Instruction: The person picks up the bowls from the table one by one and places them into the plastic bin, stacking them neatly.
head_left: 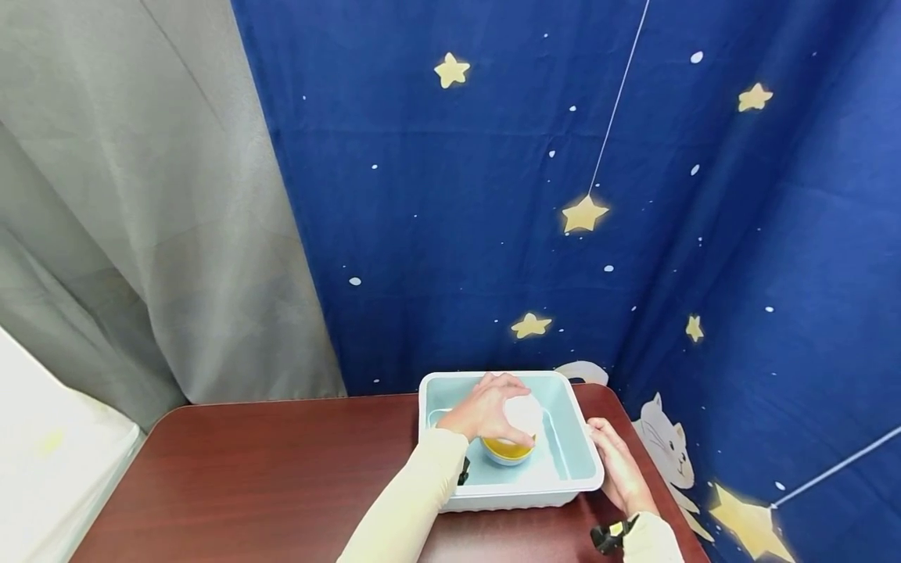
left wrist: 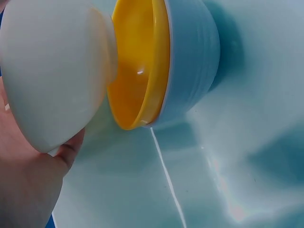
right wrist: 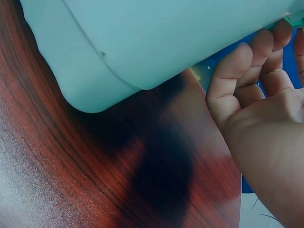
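In the head view my left hand (head_left: 487,408) holds a white bowl (head_left: 523,414) by its side, inside a pale blue plastic basin (head_left: 521,491). Just beneath it, a yellow bowl (left wrist: 137,71) sits nested in a light blue bowl (left wrist: 194,57) on the basin floor. The left wrist view shows the white bowl's foot at the yellow bowl's opening; whether they touch I cannot tell. At the basin's right side, my right hand (head_left: 619,465) grips the rim, with curled fingers (right wrist: 237,61) under its edge in the right wrist view.
The basin stands on a dark red-brown table (head_left: 281,469), near its back right corner. Behind hang a blue star-patterned curtain (head_left: 450,195) and a grey curtain (head_left: 176,234). A white surface (head_left: 56,446) lies beyond the table's left edge.
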A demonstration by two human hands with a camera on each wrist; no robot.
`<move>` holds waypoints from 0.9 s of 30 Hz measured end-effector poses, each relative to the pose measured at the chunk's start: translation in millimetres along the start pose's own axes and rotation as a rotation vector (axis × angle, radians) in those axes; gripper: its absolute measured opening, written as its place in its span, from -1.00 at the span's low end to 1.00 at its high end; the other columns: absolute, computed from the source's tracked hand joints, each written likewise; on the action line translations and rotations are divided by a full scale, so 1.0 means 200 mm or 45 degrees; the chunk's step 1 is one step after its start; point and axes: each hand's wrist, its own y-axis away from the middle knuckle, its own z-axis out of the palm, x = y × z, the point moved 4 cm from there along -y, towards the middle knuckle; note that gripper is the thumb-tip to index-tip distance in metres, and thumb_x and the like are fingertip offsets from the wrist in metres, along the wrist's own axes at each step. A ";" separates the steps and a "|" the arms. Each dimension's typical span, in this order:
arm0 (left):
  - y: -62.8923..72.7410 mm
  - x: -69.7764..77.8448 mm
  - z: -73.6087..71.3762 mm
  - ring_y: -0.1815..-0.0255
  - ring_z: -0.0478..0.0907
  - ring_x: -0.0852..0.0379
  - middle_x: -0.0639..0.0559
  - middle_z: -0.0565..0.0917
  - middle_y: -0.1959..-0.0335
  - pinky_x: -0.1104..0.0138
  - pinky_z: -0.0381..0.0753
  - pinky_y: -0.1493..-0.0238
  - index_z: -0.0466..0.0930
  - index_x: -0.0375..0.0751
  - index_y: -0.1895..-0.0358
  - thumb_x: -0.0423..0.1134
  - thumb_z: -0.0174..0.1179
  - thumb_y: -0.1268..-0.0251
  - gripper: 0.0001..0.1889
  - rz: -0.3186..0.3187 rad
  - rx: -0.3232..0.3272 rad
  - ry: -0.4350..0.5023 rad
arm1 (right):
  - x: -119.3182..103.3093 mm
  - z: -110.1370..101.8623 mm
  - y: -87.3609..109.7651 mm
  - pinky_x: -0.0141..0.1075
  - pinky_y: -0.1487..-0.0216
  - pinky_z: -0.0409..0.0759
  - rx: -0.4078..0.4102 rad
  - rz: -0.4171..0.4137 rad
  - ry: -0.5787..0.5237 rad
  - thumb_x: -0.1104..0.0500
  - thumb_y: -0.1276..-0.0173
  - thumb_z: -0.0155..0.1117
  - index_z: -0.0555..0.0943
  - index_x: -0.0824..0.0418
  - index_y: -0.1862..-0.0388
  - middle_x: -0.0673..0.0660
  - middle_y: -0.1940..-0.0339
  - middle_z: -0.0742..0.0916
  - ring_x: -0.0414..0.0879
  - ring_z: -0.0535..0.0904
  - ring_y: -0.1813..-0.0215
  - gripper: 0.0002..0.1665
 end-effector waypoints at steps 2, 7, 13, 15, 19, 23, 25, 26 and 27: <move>0.00 0.00 0.00 -0.37 0.31 0.18 0.35 0.48 -0.36 0.20 0.43 -0.40 0.55 0.16 -0.37 0.38 0.55 0.25 -0.04 0.011 -0.001 -0.013 | 0.00 0.00 0.00 -0.26 0.16 0.63 -0.010 0.005 0.006 -0.02 -0.67 -0.05 0.45 -0.17 0.14 -0.14 0.19 0.71 -0.20 0.63 0.13 -0.87; 0.01 0.00 0.00 -0.38 0.32 0.19 0.32 0.50 -0.35 0.30 0.42 -0.40 0.57 0.16 -0.35 0.36 0.54 0.23 -0.09 0.031 -0.032 -0.059 | 0.00 0.00 0.00 -0.24 0.16 0.62 0.015 0.024 0.015 -0.04 -0.67 -0.04 0.46 -0.18 0.16 -0.14 0.19 0.70 -0.19 0.63 0.13 -0.87; 0.01 -0.01 0.02 -0.43 0.31 0.19 0.30 0.49 -0.38 0.35 0.43 -0.43 0.56 0.17 -0.35 0.33 0.57 0.25 -0.07 0.001 -0.086 -0.043 | 0.00 0.00 0.00 -0.23 0.18 0.62 0.038 0.032 0.005 -0.05 -0.65 -0.01 0.45 -0.18 0.18 -0.13 0.20 0.70 -0.18 0.63 0.15 -0.87; 0.02 -0.02 0.02 -0.42 0.32 0.19 0.29 0.49 -0.39 0.35 0.45 -0.42 0.56 0.16 -0.36 0.31 0.59 0.27 -0.06 -0.018 -0.106 -0.033 | 0.00 0.01 0.00 -0.23 0.17 0.62 0.035 0.030 0.003 -0.04 -0.65 -0.02 0.45 -0.17 0.18 -0.12 0.20 0.70 -0.18 0.63 0.15 -0.87; 0.02 -0.02 0.03 -0.39 0.33 0.20 0.31 0.49 -0.36 0.34 0.48 -0.39 0.55 0.16 -0.36 0.29 0.61 0.30 -0.04 -0.055 -0.141 -0.022 | 0.00 0.00 0.00 -0.23 0.14 0.62 0.036 0.026 0.010 -0.04 -0.66 -0.03 0.46 -0.15 0.15 -0.11 0.18 0.69 -0.17 0.62 0.13 -0.87; 0.02 -0.02 0.04 -0.34 0.36 0.20 0.31 0.51 -0.34 0.36 0.50 -0.33 0.57 0.14 -0.35 0.25 0.64 0.34 -0.04 -0.067 -0.162 -0.021 | 0.00 0.00 0.01 -0.22 0.13 0.63 0.037 0.026 0.014 -0.04 -0.66 -0.04 0.47 -0.12 0.12 -0.10 0.17 0.70 -0.17 0.63 0.12 -0.86; 0.01 -0.03 0.04 -0.33 0.37 0.19 0.31 0.51 -0.34 0.37 0.50 -0.32 0.58 0.12 -0.34 0.23 0.65 0.36 -0.03 -0.066 -0.168 -0.023 | 0.00 0.00 0.01 -0.21 0.13 0.64 0.035 0.023 0.008 -0.03 -0.66 -0.04 0.49 -0.10 0.10 -0.10 0.17 0.71 -0.17 0.64 0.12 -0.85; 0.01 -0.02 0.04 -0.33 0.38 0.19 0.30 0.51 -0.34 0.37 0.50 -0.32 0.58 0.11 -0.34 0.21 0.66 0.36 -0.04 -0.067 -0.171 -0.025 | 0.00 0.00 0.01 -0.22 0.13 0.64 0.023 0.025 0.003 -0.03 -0.67 -0.05 0.49 -0.10 0.09 -0.11 0.17 0.72 -0.18 0.64 0.12 -0.84; 0.01 -0.02 0.04 -0.33 0.38 0.19 0.29 0.51 -0.35 0.37 0.50 -0.33 0.58 0.11 -0.34 0.21 0.66 0.36 -0.03 -0.066 -0.173 -0.028 | 0.00 0.00 0.01 -0.22 0.13 0.64 0.017 0.020 0.000 -0.02 -0.67 -0.05 0.50 -0.10 0.09 -0.11 0.16 0.72 -0.18 0.64 0.12 -0.84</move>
